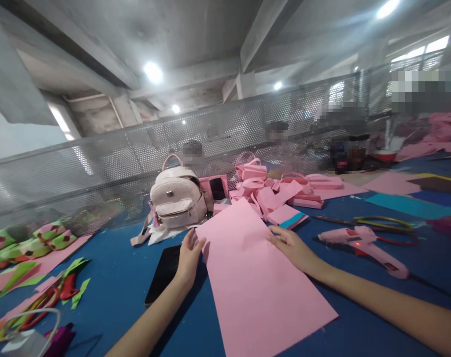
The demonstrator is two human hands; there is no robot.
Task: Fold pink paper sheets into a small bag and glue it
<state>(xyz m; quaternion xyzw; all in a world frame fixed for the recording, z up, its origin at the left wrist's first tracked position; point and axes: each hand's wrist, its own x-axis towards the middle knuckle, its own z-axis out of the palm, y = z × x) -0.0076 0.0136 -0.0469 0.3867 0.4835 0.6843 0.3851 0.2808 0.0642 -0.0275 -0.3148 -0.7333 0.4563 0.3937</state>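
Note:
A large pink paper sheet (255,277) is held up over the blue table, tilted, its far corner pointing at the backpack and the pink pieces. At its left edge my left hand (190,253) pinches the sheet between thumb and fingers. My right hand (290,245) grips the opposite edge, with part of the fingers hidden by the paper. Under my left wrist lies a black smartphone (164,272). To the right of my right hand is a pink glue gun (363,243) with a small red light and a dark cord.
A cream backpack (179,196) stands at the back, beside a heap of folded pink paper pieces (273,191). Scissors (381,223) lie behind the glue gun, near a teal strip (407,204). At left are red-handled scissors (39,310) and a white charger (25,343). A perforated metal panel (136,158) runs behind.

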